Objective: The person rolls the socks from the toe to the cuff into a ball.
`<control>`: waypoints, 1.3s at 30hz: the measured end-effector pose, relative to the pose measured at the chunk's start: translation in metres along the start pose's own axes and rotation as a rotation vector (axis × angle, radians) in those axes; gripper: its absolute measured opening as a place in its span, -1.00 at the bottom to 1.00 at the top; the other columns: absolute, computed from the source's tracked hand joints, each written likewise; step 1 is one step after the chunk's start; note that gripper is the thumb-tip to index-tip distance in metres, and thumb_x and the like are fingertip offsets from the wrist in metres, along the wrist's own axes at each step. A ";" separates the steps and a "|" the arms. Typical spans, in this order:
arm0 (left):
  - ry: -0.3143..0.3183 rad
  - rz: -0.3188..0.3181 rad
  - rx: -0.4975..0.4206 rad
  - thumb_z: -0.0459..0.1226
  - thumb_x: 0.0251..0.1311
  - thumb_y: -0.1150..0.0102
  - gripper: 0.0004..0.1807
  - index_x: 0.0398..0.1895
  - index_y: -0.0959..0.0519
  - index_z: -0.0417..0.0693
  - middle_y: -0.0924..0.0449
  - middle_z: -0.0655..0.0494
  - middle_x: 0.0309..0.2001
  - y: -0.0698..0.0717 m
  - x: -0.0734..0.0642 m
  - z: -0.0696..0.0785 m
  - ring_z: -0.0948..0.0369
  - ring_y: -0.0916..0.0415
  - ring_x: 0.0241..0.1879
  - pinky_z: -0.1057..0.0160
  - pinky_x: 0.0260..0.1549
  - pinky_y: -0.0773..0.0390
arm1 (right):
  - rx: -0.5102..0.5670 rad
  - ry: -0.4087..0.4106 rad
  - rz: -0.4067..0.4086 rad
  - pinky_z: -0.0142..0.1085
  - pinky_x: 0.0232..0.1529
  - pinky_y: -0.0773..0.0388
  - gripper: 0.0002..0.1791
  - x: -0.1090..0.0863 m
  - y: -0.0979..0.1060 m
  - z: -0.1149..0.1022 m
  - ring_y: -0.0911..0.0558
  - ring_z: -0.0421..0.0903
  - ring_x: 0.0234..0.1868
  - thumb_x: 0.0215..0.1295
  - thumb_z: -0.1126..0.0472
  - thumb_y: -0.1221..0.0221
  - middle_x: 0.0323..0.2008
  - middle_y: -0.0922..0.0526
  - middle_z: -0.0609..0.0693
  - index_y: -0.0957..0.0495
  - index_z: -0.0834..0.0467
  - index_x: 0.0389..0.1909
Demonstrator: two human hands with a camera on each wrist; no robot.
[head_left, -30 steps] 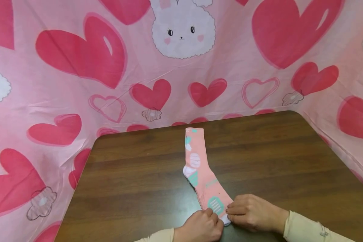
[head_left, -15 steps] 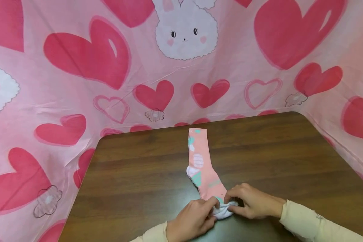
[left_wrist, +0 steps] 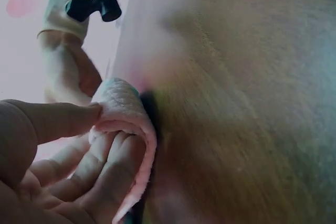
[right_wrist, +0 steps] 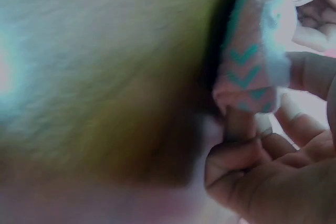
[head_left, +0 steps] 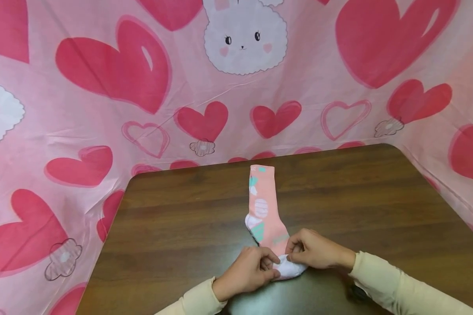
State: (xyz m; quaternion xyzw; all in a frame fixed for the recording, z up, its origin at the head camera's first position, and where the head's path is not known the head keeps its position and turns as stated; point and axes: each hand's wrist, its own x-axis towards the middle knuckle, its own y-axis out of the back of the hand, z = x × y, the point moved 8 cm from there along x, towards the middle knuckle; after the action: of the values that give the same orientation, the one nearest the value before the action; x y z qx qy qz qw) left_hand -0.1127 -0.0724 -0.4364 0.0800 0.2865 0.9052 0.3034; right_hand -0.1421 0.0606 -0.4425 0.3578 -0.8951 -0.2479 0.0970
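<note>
A pink sock [head_left: 269, 218] with white and mint patches lies lengthwise on the table, cuff at the far end. Its near toe end is folded over toward the cuff, showing a white inner or under side [head_left: 289, 267]. My left hand [head_left: 249, 270] pinches the left edge of this fold; in the left wrist view, the thumb lies on top of the curled sock layer [left_wrist: 123, 106] with fingers beneath it. Gripping the fold's right edge is my right hand [head_left: 319, 248]. Mint chevrons on the folded sock [right_wrist: 247, 66] show between the fingers in the right wrist view.
The dark wooden table [head_left: 181, 218] has rounded far corners. Behind and beside it hangs a pink cloth [head_left: 236, 92] printed with hearts and rabbits. A dark clip-like object [left_wrist: 94, 8] sits on the right sleeve in the left wrist view.
The toe end has been turned up and folded over toward the cuff. Both hands have moved away from me with it, and more of the white side now shows.
</note>
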 end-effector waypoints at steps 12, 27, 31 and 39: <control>-0.716 0.109 0.976 -0.28 0.25 -0.30 -0.91 -0.39 -0.60 0.10 -0.55 0.32 -0.24 -0.027 -0.021 0.056 0.36 -0.51 -0.15 0.51 -0.09 -0.49 | -0.235 -0.061 0.180 -0.37 -0.47 -0.41 -0.75 0.000 0.009 -0.009 -0.46 -0.32 -0.48 0.05 0.29 -0.43 -0.55 -0.49 -0.31 -0.60 -0.11 -0.58; -0.625 0.043 0.965 -0.26 0.24 -0.31 -0.89 -0.43 -0.62 0.11 -0.52 0.34 -0.33 -0.026 -0.020 0.043 0.36 -0.55 -0.37 0.44 -0.45 -0.58 | -0.731 0.741 0.149 -0.26 -0.06 -0.61 -0.77 -0.054 -0.012 -0.040 -0.66 -0.13 0.00 0.32 0.16 -0.33 0.02 -0.69 -0.03 -0.71 0.14 -0.06; -0.629 0.050 0.979 -0.24 0.23 -0.32 -0.88 -0.45 -0.61 0.12 -0.52 0.34 -0.34 -0.028 -0.022 0.044 0.38 -0.53 -0.40 0.45 -0.50 -0.56 | -0.725 0.743 0.139 -0.28 -0.09 -0.62 -0.67 -0.054 -0.014 -0.034 -0.68 -0.13 -0.01 0.14 0.15 -0.47 0.02 -0.70 -0.02 -0.72 0.12 -0.06; -0.602 0.067 0.989 0.02 -0.01 -0.51 -0.72 -0.43 -0.63 0.13 -0.50 0.34 -0.34 -0.032 -0.023 0.044 0.38 -0.52 -0.34 0.48 -0.37 -0.56 | -0.747 0.723 0.178 -0.32 -0.16 -0.60 -0.69 -0.051 -0.015 -0.035 -0.68 -0.20 -0.13 -0.05 0.16 -0.52 -0.08 -0.74 -0.09 -0.74 0.07 -0.23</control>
State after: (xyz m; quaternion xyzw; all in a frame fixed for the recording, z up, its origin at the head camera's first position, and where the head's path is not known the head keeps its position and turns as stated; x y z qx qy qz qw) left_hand -0.0636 -0.0446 -0.4175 0.4752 0.5738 0.6103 0.2692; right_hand -0.0834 0.0734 -0.4196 0.2840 -0.6820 -0.4015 0.5412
